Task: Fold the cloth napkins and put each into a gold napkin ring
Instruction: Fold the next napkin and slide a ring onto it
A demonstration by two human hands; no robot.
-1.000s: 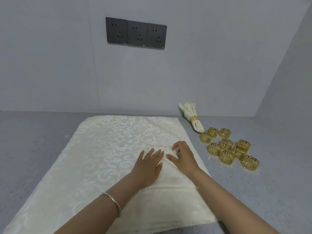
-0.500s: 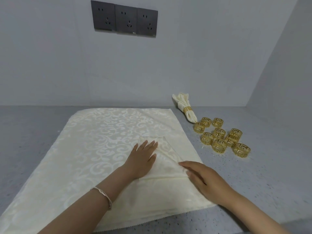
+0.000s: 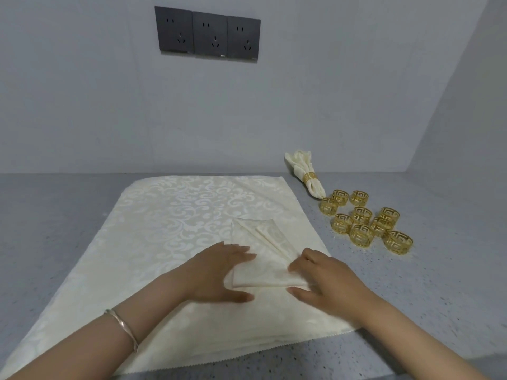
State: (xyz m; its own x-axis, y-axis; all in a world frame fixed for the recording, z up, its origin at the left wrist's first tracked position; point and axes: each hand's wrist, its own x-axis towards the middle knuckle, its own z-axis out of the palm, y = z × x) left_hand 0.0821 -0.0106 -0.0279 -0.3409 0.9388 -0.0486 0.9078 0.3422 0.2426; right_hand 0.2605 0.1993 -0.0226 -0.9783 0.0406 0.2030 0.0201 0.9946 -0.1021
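Head view: my left hand [image 3: 219,272] lies flat with straight fingers, pressing the left edge of the folded cream napkin [image 3: 260,270]. My right hand [image 3: 326,281] pinches the napkin's right end between curled fingers and thumb. It rests on the stack of spread damask napkins [image 3: 178,215]. Loose gold napkin rings [image 3: 362,239] sit on the grey countertop [image 3: 425,297] to the right, beside a ringed napkin [image 3: 303,165].

A single head-worn camera looks forward and down across the counter [image 3: 55,215] toward the back wall [image 3: 109,105] with sockets [image 3: 207,34], sitting close above the cloth [image 3: 164,229]; the side wall [image 3: 466,119] closes the right
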